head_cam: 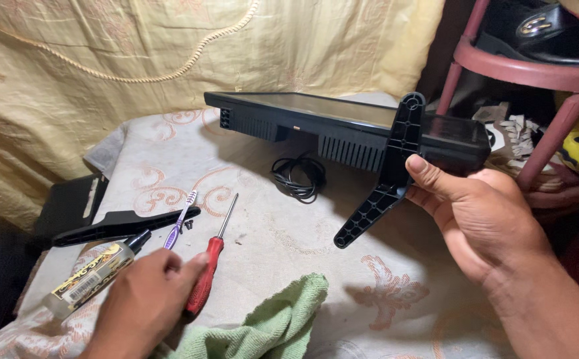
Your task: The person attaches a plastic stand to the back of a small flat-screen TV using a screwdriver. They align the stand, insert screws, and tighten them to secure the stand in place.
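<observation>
Clearly, the right hand (479, 219) was holding the black stand leg (386, 174) against the lower edge of the flat black monitor (343, 123), with the thumb pressed on the leg and the other fingers closed behind it. The monitor stood tilted on the patterned cloth (283, 233), near the far side of it. The left hand (144, 296) rested on the red-handled screwdriver (208, 269), fingers curled over the handle, though I could not tell whether they really gripped it.

The leg looked like stiff, light plastic with ribs, easy to hold at its middle. The monitor seemed heavier and fragile at the screen, so I would judge that the thick back edge was the safer place to hold it.

Beside the left hand lay a small clear bottle (90, 276), a purple toothbrush (180, 219), a second stand leg (123, 225), a tiny screw (188, 225) and a green rag (269, 322). A coiled black cable (301, 176) lay under the monitor.

The joint between leg and monitor was hidden behind the leg. The right fingertips were hidden too, and the screen face was hardly visible.
</observation>
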